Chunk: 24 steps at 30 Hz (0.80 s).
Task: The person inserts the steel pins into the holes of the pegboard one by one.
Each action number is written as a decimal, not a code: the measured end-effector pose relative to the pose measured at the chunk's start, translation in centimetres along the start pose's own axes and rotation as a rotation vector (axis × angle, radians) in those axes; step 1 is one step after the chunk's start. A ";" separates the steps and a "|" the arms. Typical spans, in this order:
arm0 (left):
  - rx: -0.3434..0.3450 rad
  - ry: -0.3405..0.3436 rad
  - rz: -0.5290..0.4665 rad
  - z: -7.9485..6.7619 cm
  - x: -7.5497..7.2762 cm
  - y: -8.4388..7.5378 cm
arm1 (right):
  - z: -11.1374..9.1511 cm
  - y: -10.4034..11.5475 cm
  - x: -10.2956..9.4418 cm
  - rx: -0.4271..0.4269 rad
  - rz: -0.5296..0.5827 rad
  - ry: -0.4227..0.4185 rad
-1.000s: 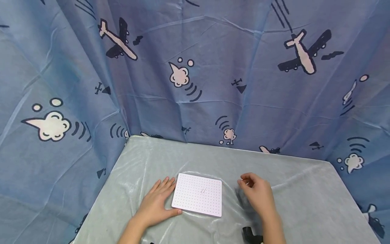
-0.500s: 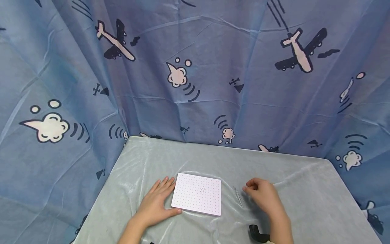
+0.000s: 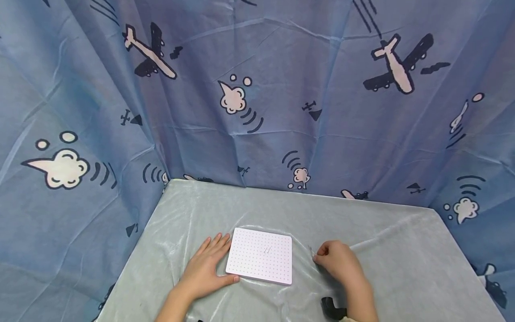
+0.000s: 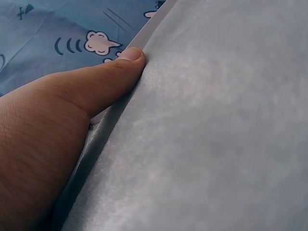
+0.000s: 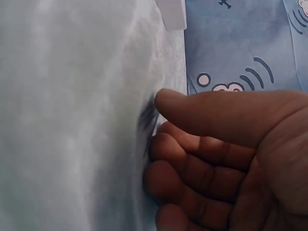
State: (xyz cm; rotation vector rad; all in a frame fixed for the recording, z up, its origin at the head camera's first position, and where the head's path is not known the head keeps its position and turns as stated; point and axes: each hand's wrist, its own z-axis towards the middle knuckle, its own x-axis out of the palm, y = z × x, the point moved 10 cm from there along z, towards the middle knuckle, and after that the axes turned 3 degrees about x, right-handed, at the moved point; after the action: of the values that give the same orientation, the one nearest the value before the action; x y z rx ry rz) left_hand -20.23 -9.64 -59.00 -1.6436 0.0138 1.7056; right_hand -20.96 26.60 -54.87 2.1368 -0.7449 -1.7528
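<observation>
A white board [image 3: 249, 264] with a grid of small dots lies on the cloth; two thin slanted pins [image 3: 267, 250] show on it. My left hand [image 3: 205, 268] lies spread beside its left edge, its thumb [image 4: 120, 62] touching the near corner. To the right of the board, a small cluster of thin metallic pins [image 3: 311, 251] lies on the cloth. At these pins is my right hand [image 3: 338, 261], fingers curled, thumb and forefinger tips against or right beside them. The right wrist view shows the pins [image 5: 148, 114] blurred; whether they are pinched is unclear.
A grey velvety cloth [image 3: 402, 250] covers the table. Behind and at the sides hangs a blue curtain [image 3: 273, 103] printed with planes and clouds. A black piece [image 3: 331, 308] sits by my right wrist.
My right hand first drew back to the right from the thin pins, then came left again to them. The left hand and the board stay as they were.
</observation>
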 end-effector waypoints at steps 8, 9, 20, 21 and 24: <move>0.009 -0.014 0.007 0.1 -0.3 -0.2 | 0.0 0.5 0.4 -0.007 -0.039 -0.021; 0.010 -0.016 0.008 0.1 -0.3 -0.1 | 0.0 0.5 0.4 -0.008 -0.041 -0.024; 0.005 -0.015 0.008 0.0 -0.2 0.0 | 0.1 0.8 0.7 -0.017 -0.057 -0.046; 0.005 -0.015 0.009 0.0 -0.2 0.0 | 0.2 0.7 0.8 -0.018 -0.056 -0.046; 0.007 -0.013 0.011 0.0 -0.1 0.0 | 0.1 0.6 0.8 -0.016 -0.052 -0.038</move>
State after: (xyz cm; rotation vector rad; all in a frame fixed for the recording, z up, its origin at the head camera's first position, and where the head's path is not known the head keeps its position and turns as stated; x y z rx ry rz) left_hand -20.30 -9.70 -58.91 -1.6299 0.0230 1.7223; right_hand -21.10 25.69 -55.27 2.1370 -0.6885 -1.8240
